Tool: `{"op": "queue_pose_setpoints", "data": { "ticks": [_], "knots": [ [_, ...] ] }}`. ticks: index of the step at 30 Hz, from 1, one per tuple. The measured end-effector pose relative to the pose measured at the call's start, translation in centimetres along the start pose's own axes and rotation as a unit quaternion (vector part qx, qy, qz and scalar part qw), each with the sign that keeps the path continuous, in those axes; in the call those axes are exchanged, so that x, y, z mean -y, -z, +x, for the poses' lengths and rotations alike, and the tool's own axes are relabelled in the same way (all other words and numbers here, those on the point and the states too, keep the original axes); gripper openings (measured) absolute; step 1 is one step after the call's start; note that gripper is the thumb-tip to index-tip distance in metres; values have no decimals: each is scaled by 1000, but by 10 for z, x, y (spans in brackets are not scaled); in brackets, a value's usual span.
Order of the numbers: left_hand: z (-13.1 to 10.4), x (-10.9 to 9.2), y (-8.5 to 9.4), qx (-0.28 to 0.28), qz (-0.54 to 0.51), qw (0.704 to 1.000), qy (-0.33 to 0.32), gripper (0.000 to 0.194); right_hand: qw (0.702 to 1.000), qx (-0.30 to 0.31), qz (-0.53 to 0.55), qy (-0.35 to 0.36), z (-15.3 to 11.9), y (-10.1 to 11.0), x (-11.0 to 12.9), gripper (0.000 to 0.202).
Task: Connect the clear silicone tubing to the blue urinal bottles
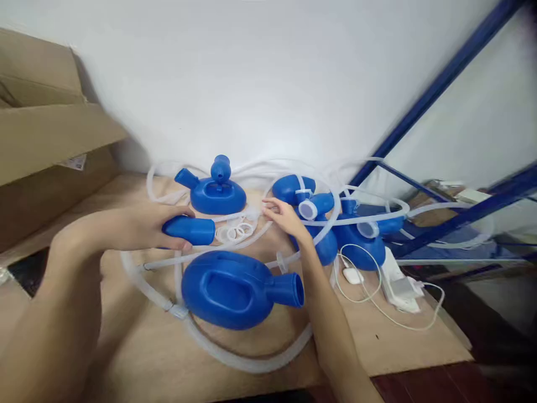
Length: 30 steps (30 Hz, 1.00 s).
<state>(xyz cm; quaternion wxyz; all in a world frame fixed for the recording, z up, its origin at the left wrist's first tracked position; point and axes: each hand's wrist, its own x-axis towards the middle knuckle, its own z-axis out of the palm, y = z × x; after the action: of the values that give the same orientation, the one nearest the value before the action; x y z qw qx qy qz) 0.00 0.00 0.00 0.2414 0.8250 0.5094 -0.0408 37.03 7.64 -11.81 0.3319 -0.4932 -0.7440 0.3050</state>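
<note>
My left hand (165, 226) is wrapped round a blue funnel-like piece (197, 230), its open end facing right. My right hand (281, 214) has its fingers bent close together at a pale, translucent part (253, 212); what lies between the fingertips is too small to make out. Between the hands lie several white rings (240, 232). Nearest me, a blue bottle (229, 290) with a handle recess lies on its side, its mouth to the right. A clear hose (251, 365) curves around it. Another blue bottle (218, 196) stands behind the rings.
More blue bottles (361, 246) with hoses lie at the right. Beside them are a white charger (353, 275) with a cable and a white power strip (398, 285). Cardboard boxes (54, 140) stand at the left, a blue metal frame (436, 95) at the right. The wooden table (403, 347) ends near me.
</note>
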Motion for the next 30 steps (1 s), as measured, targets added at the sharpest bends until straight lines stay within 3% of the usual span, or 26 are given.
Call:
{"op": "queue_pose_setpoints", "data": {
  "ticks": [4,7,9,12,14,16,19,21,24,27,30],
  "knots": [
    [3,-3,-2,-22,-6,1000,-9,79,995,100,-17,-4,-14,30,-1,36],
    [5,-5,-4,-60,-8,998,-35,69,975,220,-22,-4,-15,22,1,28],
    [7,-5,-4,-84,-4,995,-47,67,969,248,-23,-1,-11,6,3,27],
    [10,1,-2,-116,17,993,-34,64,972,232,-28,3,-6,-15,9,40],
    [9,7,2,-142,17,989,-25,65,976,215,-40,0,-7,-16,17,52],
    [7,12,6,-171,-9,985,-21,73,980,191,-58,-3,-14,-2,29,56],
    [4,5,7,-232,-66,971,-2,92,989,140,-46,20,-37,35,55,56],
    [6,-12,2,-272,-91,958,6,95,994,98,1,52,-60,59,72,56],
    [20,-47,-13,-315,-122,941,20,89,986,115,66,96,-103,73,83,56],
    [36,-73,-32,-328,-150,932,34,86,984,127,79,97,-151,52,75,81],
    [45,-85,-47,-309,-157,937,31,85,993,74,75,59,-192,8,59,97]
  ]
}}
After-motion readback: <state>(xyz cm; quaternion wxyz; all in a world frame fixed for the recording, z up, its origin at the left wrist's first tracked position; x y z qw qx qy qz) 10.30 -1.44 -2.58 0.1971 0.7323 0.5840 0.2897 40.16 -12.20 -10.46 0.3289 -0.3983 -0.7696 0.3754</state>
